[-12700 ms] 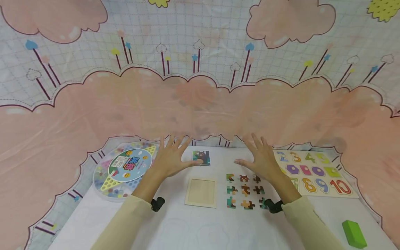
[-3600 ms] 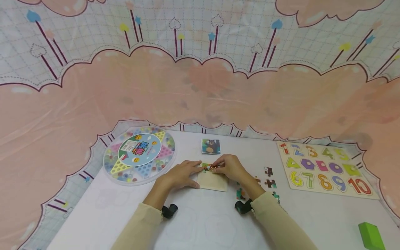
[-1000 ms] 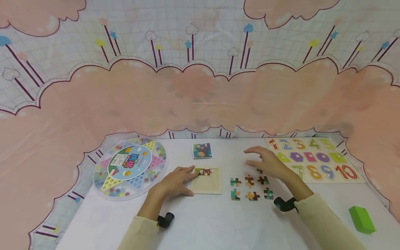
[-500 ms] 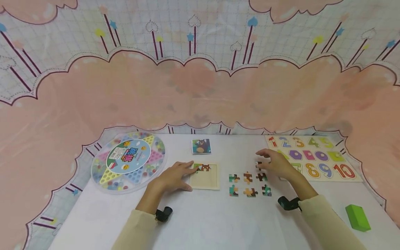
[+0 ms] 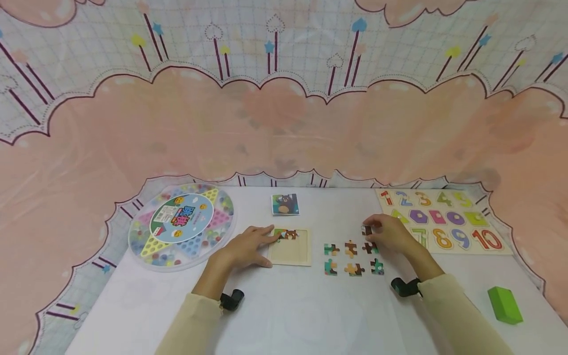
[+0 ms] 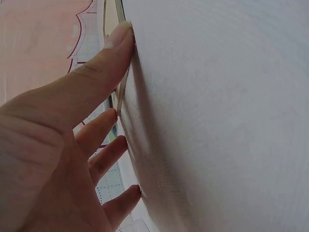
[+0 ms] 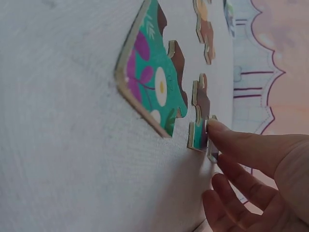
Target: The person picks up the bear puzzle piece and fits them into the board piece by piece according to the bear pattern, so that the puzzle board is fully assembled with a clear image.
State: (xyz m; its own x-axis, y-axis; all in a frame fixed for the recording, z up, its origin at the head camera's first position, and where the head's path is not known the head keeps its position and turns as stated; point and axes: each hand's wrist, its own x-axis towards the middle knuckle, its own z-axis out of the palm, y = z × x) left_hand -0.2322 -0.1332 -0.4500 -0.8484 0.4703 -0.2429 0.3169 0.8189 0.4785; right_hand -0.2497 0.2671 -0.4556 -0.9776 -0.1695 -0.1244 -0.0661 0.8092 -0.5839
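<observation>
A square wooden puzzle tray (image 5: pixel 290 255) lies mid-table, with joined pieces (image 5: pixel 290 234) showing a brown animal along its far left. My left hand (image 5: pixel 246 250) rests against the tray's left side, index fingertip on the pieces and thumb (image 6: pixel 118 38) at the near corner, fingers spread and fairly straight. To the right, my right hand (image 5: pixel 390 234) pinches a dark brown and white puzzle piece (image 5: pixel 366 230) between thumb and fingers, down at table level. Two rows of loose pieces (image 5: pixel 355 269) lie just nearer; the green corner piece (image 7: pixel 157 82) shows large in the right wrist view.
A small bear picture card (image 5: pixel 285 204) lies beyond the tray. On the left is a round marble game board (image 5: pixel 182 227); on the right a number-and-shape board (image 5: pixel 437 222). A green block (image 5: pixel 505 305) sits at the near right. A patterned cloth hangs behind.
Over the last second my right hand has come down onto the far-right loose piece and taken hold of it. The left hand stays at the tray. Earlier, the tray held no pieces.
</observation>
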